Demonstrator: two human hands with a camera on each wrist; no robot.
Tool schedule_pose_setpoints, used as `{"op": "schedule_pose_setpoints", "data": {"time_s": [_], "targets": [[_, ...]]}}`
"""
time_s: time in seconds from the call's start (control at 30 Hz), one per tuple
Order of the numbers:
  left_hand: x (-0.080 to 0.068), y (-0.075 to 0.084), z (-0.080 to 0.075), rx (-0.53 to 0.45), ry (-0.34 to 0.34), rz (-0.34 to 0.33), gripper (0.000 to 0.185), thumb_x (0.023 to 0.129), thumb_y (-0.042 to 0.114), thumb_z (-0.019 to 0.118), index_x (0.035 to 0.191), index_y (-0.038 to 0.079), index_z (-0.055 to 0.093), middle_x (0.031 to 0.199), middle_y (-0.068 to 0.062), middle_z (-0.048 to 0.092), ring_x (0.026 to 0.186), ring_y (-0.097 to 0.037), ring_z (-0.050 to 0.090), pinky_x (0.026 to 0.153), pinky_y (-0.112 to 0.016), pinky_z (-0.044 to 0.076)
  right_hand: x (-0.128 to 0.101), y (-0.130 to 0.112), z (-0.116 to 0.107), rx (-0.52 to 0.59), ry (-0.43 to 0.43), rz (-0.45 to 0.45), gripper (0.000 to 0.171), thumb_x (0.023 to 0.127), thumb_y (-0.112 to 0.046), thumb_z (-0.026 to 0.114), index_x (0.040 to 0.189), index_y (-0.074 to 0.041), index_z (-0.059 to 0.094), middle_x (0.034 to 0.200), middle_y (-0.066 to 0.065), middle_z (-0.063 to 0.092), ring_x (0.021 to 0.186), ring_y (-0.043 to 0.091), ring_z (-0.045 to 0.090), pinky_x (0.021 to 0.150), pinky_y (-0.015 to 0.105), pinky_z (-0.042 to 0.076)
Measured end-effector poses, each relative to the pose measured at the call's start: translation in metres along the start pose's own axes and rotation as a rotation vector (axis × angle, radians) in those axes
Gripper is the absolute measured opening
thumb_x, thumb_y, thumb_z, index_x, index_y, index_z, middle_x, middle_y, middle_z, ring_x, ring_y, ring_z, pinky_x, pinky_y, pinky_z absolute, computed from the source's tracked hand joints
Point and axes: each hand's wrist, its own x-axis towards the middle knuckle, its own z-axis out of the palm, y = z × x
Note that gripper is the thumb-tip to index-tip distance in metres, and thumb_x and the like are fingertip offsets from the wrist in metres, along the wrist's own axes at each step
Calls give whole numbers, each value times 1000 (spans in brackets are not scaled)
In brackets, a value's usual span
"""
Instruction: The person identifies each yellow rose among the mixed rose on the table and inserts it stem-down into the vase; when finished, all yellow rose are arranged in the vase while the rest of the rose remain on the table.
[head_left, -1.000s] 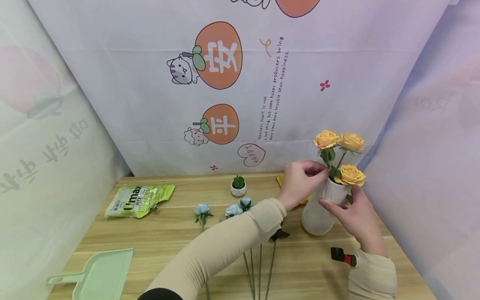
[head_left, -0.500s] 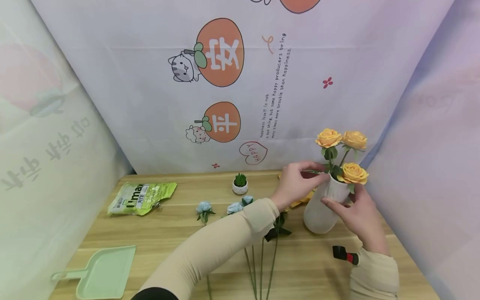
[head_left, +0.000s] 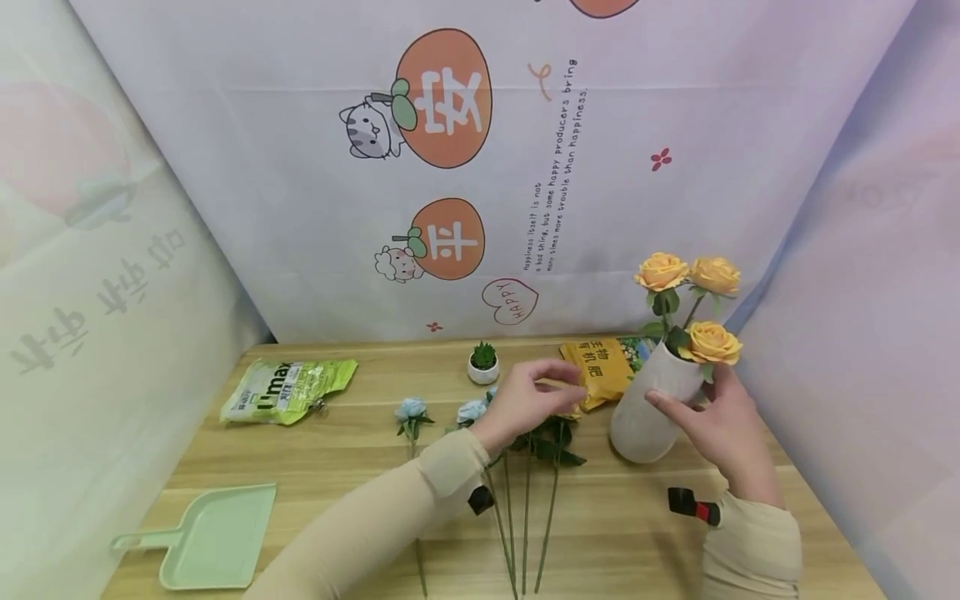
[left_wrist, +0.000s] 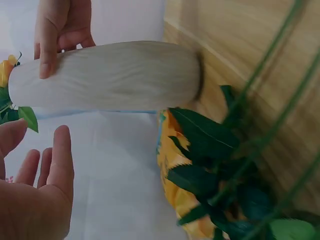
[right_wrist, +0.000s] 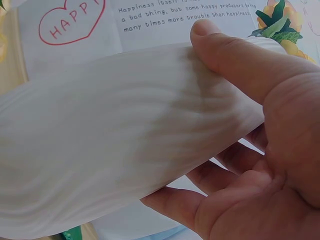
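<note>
A white vase (head_left: 651, 408) with a wavy ribbed surface stands, slightly tilted, at the right of the table. Three yellow roses (head_left: 711, 342) stick out of its mouth. My right hand (head_left: 729, 433) grips the vase near the top, thumb on one side and fingers round the other, as the vase wall (right_wrist: 115, 135) in the right wrist view confirms. My left hand (head_left: 527, 402) hovers apart from the vase, fingers loosely bent and holding nothing. Beneath it lie long-stemmed flowers (head_left: 527, 517), their heads partly hidden; dark green leaves (left_wrist: 205, 135) show in the left wrist view.
Behind the vase lies a yellow packet (head_left: 597, 372). Blue flowers (head_left: 411, 408) rest left of my left hand. A small potted succulent (head_left: 483, 364) stands at the back edge, a green bag (head_left: 288, 390) and a pale green dustpan (head_left: 223, 537) at left. Printed cloth (head_left: 337, 217) walls the table.
My left hand has let go at the vase's mouth and moved left and down, over the lying flowers. The right hand stays on the vase. More of the yellow packet shows.
</note>
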Motion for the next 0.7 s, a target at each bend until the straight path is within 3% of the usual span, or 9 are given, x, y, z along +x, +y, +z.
{"op": "schedule_pose_setpoints", "data": {"time_s": [0.17,0.33,0.57,0.7], "targets": [[-27,-15,-12,83,-23,-43,32,98,17,82,129,11,75,120,-6,76,95,-22,78,81,-38,67,0,-1,-1,1,-4,0,112,94,-52,83,170,-3,16,164,37,35,139,63,47,102,71,52],[-49,-31,-21,195,-42,-92,38,96,20,85,132,12,74,123,-8,75,89,-13,76,78,-33,67,-1,-1,-1,15,-10,-1,112,95,-52,82,170,-3,15,165,36,33,140,63,46,103,72,51],[-66,-51,-29,259,-36,-114,42,94,18,87,132,5,74,121,-16,75,86,-14,76,72,-27,64,-1,-4,-1,20,-17,5,114,95,-51,82,172,-5,12,166,37,30,141,64,43,104,73,50],[-71,-61,-31,343,-50,-114,43,94,21,86,132,5,74,120,-13,75,92,-15,75,78,-28,63,-1,-4,-1,21,-19,11,115,95,-51,82,172,-7,9,167,38,28,142,64,42,104,72,49]]}}
